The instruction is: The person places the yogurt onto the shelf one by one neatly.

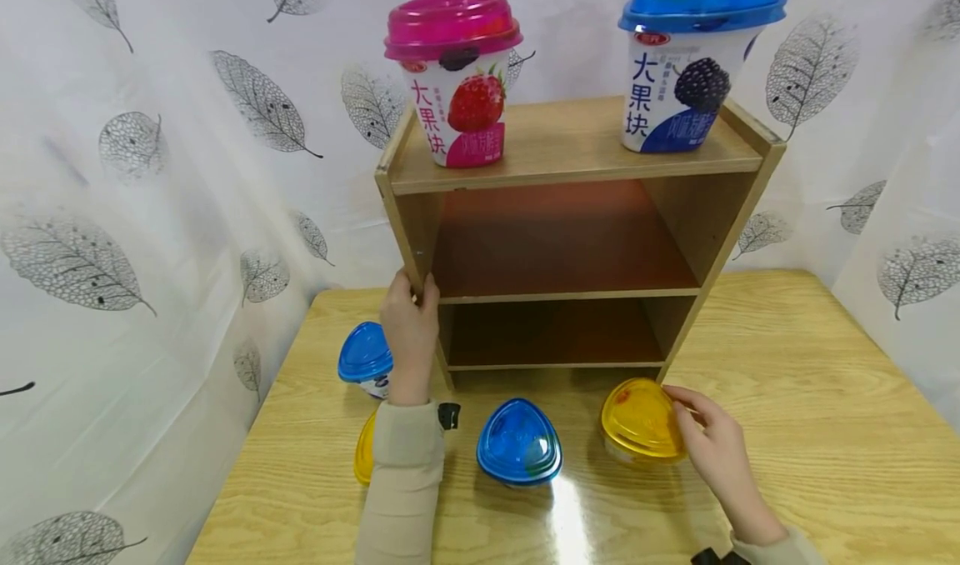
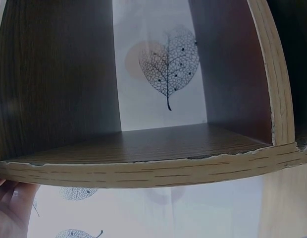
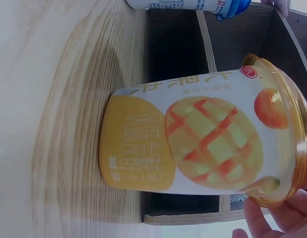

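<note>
The left hand [image 1: 411, 340] has its fingers clamped round the left upright of a brown wooden shelf unit with open compartments [image 1: 577, 177]. The right hand [image 1: 716, 450] pinches, thumb and fingers together, the right rim of the clear yellow lid on a white tapered cup with a mango picture [image 1: 642, 419]. That cup is in front of the shelf unit's lower right corner; whether its base touches the pale wood-grain table [image 1: 832, 415] I cannot tell. Just left of it stands a cup with a rounded triangular blue lid [image 1: 519, 442]. Beside the left arm are a second blue-lidded cup [image 1: 365, 352] and a yellow lid [image 1: 364, 452], both partly hidden. On top of the unit stand a pink-lidded white strawberry cup [image 1: 461, 82], left, and a blue-lidded white blackberry cup [image 1: 686, 61], right
</note>
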Tool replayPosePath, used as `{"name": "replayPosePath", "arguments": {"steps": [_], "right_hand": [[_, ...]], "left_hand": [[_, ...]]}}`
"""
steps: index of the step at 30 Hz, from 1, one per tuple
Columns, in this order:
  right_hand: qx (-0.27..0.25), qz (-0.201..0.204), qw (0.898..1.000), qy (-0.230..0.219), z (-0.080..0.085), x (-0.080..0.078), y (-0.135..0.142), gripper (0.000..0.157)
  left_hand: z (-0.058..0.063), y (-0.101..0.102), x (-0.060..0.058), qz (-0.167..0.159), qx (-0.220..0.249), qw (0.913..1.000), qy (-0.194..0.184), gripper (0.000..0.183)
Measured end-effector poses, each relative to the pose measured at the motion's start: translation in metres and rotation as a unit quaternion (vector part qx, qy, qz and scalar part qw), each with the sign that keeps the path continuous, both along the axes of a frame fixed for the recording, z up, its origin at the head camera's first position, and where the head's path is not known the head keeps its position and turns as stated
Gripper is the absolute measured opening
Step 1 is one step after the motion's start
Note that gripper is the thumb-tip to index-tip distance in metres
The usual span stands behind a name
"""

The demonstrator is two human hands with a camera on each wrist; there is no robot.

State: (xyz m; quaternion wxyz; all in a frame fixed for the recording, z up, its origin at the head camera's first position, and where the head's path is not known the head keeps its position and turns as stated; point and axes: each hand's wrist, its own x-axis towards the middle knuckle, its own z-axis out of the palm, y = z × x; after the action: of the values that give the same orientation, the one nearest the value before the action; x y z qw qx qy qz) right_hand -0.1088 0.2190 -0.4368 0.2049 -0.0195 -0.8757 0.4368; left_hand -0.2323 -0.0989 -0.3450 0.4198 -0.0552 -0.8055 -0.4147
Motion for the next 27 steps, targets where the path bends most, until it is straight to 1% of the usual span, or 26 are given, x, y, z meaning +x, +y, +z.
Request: {"name": "replayPosePath", "arguments": {"steps": [4, 9, 14, 15, 18, 21, 24, 27], "right_hand": [[0.001, 0.007, 1.0, -0.003, 0.001, -0.003, 0.0, 0.023], [0.005, 0.014, 1.0, -0.018, 0.002, -0.006, -0.001, 0.025], [-0.028, 0.024, 0.999, -0.024, -0.003, -0.004, 0.001, 0.029], [-0.037, 0.033, 0.999, -0.019, -0.004, -0.002, 0.002, 0.029], [-0.045, 0.069, 0.996, -0.026, -0.009, 0.002, 0.006, 0.035], [-0.047, 0.115, 0.991, -0.054, -0.014, 0.005, 0.011, 0.047], [-0.065, 0.163, 0.98, -0.096, -0.019, 0.009, 0.015, 0.062], [-0.103, 0.204, 0.964, -0.138, -0.024, 0.012, 0.018, 0.078]], "left_hand": [[-0.001, -0.001, 0.0, 0.001, -0.002, 1.0, 0.004, 0.019], [-0.001, -0.001, 0.001, 0.002, -0.002, 1.0, 0.005, 0.018], [0.001, 0.0, 0.0, -0.005, -0.004, 1.0, 0.001, 0.019], [0.001, 0.0, 0.0, -0.006, -0.004, 1.0, 0.0, 0.019], [0.001, 0.0, 0.0, -0.007, -0.004, 1.0, -0.003, 0.02], [0.001, -0.001, 0.0, -0.005, -0.001, 1.0, -0.003, 0.019], [0.001, -0.001, 0.0, -0.004, 0.0, 1.0, -0.003, 0.019], [0.0, -0.001, 0.0, -0.001, -0.001, 1.0, -0.007, 0.02]]}}
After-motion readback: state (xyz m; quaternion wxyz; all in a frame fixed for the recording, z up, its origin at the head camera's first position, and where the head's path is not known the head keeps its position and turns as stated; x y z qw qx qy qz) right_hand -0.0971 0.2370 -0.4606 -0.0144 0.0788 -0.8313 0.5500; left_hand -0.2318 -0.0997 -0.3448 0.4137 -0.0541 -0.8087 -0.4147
